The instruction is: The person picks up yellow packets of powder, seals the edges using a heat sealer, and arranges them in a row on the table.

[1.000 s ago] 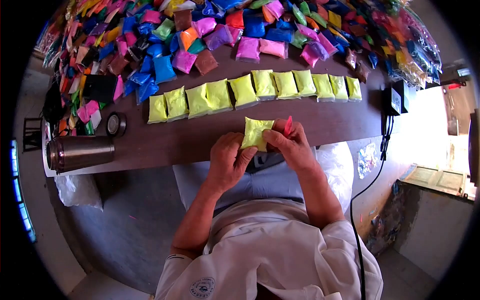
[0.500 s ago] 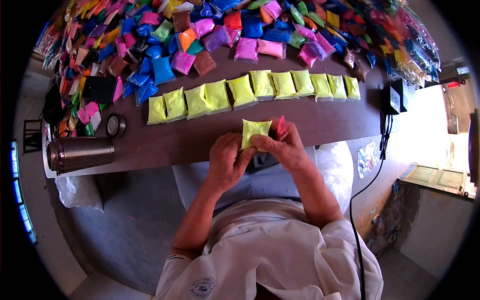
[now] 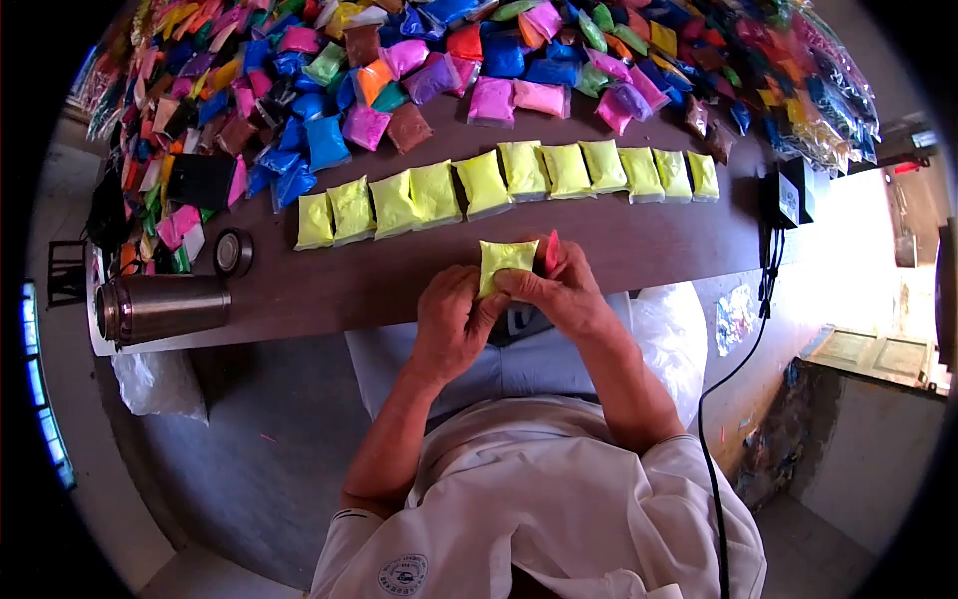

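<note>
A small, plump yellow packet (image 3: 507, 258) is held upright between both hands, over the near edge of the table. My left hand (image 3: 447, 311) is closed on its lower left side, with fingers curled. My right hand (image 3: 567, 299) presses its thumb across the packet's lower front. A thin pinkish-red piece (image 3: 552, 252) sticks up from between the right fingers; its lower part is hidden. Beyond the hands, a row of similar yellow packets (image 3: 432, 190) lies side by side across the table.
Many coloured packets (image 3: 492, 100) are heaped along the far side of the brown table (image 3: 659, 235). At left lie a steel flask (image 3: 165, 307) and its round lid (image 3: 233, 252). A black box (image 3: 788, 198) with hanging cables sits at the right edge.
The yellow packet and the pinkish-red piece have shifted slightly left with my right hand. My grip on the packet looks the same.
</note>
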Motion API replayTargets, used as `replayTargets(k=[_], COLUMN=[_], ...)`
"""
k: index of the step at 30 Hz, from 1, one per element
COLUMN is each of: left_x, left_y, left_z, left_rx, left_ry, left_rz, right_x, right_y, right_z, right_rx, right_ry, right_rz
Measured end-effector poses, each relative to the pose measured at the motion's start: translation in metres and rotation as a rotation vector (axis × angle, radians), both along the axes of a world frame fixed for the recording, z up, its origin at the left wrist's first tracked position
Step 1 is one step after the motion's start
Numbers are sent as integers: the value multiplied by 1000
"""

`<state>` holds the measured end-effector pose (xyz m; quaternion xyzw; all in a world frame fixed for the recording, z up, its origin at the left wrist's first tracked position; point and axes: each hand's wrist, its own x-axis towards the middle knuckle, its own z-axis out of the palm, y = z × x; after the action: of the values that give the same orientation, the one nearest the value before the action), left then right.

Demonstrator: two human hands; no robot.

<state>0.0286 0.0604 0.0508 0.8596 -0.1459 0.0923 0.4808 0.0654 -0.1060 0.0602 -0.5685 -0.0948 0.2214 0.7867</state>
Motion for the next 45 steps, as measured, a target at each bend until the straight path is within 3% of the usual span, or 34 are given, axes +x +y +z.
replayTargets(k=[5,7,11,13,15,16,20,22,23,25,27,32,45], left_x=[0,1,0,0,1,1,0,-2,-3,-2,-3,-4,-1], left_y=[-3,-2,-1,-2,-4,-4,-5,-2,-1,1,0,1,-2], left_z=[1,-1,1,0,1,1,1,-2,-3,-2,0,5,1], left_rx=[-115,-22,30,68,55,44,4,-21,-44,-61,-77,-108,15], left_ry=[53,-38,11,39,-2,-41,-90,-53,-12,-7,-2,41,-68], left_rz=[57,36,14,36,37,40,40,17,-5,-18,-33,7,-17], right_x=[-9,-11,-11,-11,-11,-10,-10,-11,-12,-13,-12,-13,-17], right_y=[10,4,-7,1,7,11,8,3,-1,-12,-20,-15,4], right_z=[14,17,24,25,22,22,4,9,7,5,12,16,8], right_rx=[-33,-215,-431,-384,-697,-739,-550,-192,-194,-108,-42,-161,0], right_ry=[14,-74,-180,-137,-273,-270,-235,21,20,336,275,85,8], right_rz=[-141,-433,-338,-321,-292,-289,-277,-339,-339,-464,-351,-77,-116])
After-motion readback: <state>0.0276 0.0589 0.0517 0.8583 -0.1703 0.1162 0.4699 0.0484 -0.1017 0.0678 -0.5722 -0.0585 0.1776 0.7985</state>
